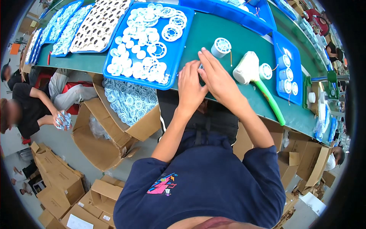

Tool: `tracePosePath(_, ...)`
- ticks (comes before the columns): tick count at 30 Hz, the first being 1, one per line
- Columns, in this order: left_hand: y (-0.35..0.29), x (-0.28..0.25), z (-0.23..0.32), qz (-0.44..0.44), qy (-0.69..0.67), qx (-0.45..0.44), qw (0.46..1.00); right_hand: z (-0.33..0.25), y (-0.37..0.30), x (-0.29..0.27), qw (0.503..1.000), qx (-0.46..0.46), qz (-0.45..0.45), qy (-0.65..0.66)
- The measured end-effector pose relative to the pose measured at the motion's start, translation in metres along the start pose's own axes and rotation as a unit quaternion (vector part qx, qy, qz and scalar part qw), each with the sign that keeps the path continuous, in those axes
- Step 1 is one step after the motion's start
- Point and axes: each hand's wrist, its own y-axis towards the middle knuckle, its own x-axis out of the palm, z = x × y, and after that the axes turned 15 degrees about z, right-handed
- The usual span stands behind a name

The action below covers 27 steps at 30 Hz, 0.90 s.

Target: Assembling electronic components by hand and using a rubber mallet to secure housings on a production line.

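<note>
My left hand [189, 83] and my right hand [219, 79] meet at the near edge of the green table [206, 26]. Their fingers are closed around a small part, and only a pale bit shows between them, so I cannot make out its kind. Just beyond the fingertips stands a white and pale-blue cylinder [221, 47] with a slotted top and a thin wire. To the right of my right hand lies a mallet [268, 100] with a green handle, its head wrapped in white cloth. A similar wired cylinder [265, 71] rests beside that head.
A blue tray [173, 72] of pale discs and slotted rings lies to the left. Another blue tray [295, 70] holds several wired cylinders. A blue bin [228, 17] stands at the back. Below the table, a cardboard box [146, 124] holds pale rings. A co-worker [28, 99] sits left.
</note>
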Motion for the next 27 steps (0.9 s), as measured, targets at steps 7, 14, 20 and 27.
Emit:
tracePosePath(7, -0.001, 0.002, -0.004, -0.009, 0.015, -0.002, 1.0, 0.0, 0.013, 0.021, 0.995, 0.039, 0.086, 0.022)
tracePosePath(14, 0.0, -0.001, 0.005, 0.019, -0.003, 0.008, 1.0, 0.008, 0.018, 0.021, 0.94, 0.222, 0.112, 0.234)
tracePosePath(20, 0.0, -0.001, 0.007, 0.019, -0.008, -0.009, 1.0, 0.011, 0.035, 0.026, 0.862, 0.338, 0.129, 0.354)
tracePosePath(27, -0.001, 0.001, 0.004, 0.029, -0.001, 0.008, 1.0, 0.0, 0.049, 0.027, 0.882, 0.325, 0.164, 0.298)
